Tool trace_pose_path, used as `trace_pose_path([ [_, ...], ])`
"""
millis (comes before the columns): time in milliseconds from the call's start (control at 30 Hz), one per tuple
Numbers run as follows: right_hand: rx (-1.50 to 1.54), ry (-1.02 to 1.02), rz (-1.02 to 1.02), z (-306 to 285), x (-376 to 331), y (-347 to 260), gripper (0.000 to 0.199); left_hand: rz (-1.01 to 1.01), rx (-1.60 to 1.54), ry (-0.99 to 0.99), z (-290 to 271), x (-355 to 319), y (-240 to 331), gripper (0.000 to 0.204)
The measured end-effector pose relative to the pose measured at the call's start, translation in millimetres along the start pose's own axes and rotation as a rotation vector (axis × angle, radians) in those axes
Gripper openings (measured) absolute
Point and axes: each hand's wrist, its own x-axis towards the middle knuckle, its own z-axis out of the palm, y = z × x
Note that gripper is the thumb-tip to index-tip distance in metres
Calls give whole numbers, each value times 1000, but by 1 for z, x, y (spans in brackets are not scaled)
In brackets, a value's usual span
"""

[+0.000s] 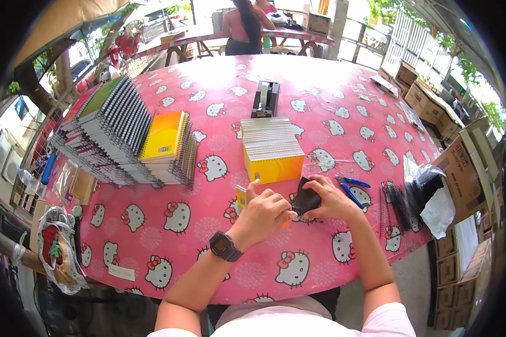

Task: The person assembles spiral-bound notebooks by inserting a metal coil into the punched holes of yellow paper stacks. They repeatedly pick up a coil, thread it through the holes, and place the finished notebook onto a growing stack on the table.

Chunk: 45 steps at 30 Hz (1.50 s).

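My left hand (pixel 260 214), with a black watch on the wrist, is closed on what looks like a yellow notebook cover (pixel 241 197). Only its yellow edge beside the thumb shows, with an orange bit under the fingertips; the hand hides the rest. Close by, my right hand (pixel 333 199) grips a dark flat sheet (pixel 307 197) between thumb and fingers. Just beyond both hands stands a tight row of yellow-covered pads (pixel 274 167), their pale edges facing up. Blue-handled pliers (pixel 352 190) lie right of my right hand.
Tall stacks of spiral notebooks (pixel 115 132) and a lower yellow-topped stack (pixel 164 136) stand at left. A black tape dispenser (pixel 265 100) is behind the pads. Black spiral wires (pixel 398 205) lie at right, near cardboard boxes (pixel 461 168). Another person (pixel 244 28) is at the far table.
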Motion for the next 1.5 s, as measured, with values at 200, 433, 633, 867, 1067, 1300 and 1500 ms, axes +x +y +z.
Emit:
trace_pose_path([
  [200,998,-4,-20,-1,-5,5,58,-45,41,80,-13,-4,-22,22],
  [433,987,-50,-120,15,0,-9,60,6,-3,109,-6,-2,-19,19],
  [633,863,-14,24,12,4,-16,53,21,29,134,-7,-1,-18,17],
  [867,738,-16,181,13,0,-20,56,-72,-94,135,-4,-4,-14,66],
  [1067,852,-13,45,22,-2,-18,60,-96,-97,107,-4,-4,-13,84],
  [1300,688,82,66,30,6,-18,51,-22,-6,221,-8,-4,-13,85],
  [1500,1057,-1,-97,17,11,-40,49,-501,-1013,143,-2,-33,-50,56],
])
